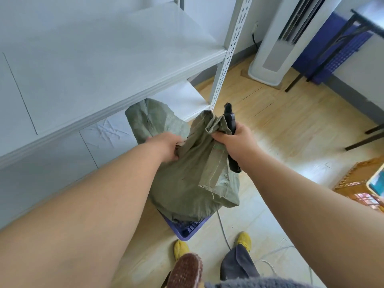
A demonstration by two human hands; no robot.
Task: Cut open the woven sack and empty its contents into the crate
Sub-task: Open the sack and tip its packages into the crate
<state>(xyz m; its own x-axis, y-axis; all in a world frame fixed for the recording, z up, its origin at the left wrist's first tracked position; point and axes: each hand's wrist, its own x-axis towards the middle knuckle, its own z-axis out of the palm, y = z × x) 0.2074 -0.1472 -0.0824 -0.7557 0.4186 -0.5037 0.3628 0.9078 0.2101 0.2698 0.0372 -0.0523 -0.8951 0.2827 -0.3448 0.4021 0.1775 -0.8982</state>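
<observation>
Head view shows the green woven sack (193,175) in the middle of the frame, held up so that its lower end hangs into the blue crate (187,227) on the floor just below it. Only one corner of the crate is visible under the sack; what has already fallen in I cannot tell.

My left hand (166,147) grips a fold of the sack on its left side, fingers curled into the cloth. My right hand (234,142) is closed around the bunched top corner of the sack and, at the same time, around a black cutter (230,121) that sticks up above the fist and comes out below it. Whether the blade is out I cannot see.

I judge the step is the emptying. To do it well I would keep the open end low inside the crate walls, lift the two held corners higher and shake gently, so that nothing lands on the wooden floor (280,125). The cutter in the same fist as the cloth is a risk; I would keep it pointing away from the left forearm.

At the upper left stands a white metal shelf (104,69), close behind the sack. At the right edge there is an orange basket (357,179), well apart, and near the bottom my feet in yellow slippers (180,248).
</observation>
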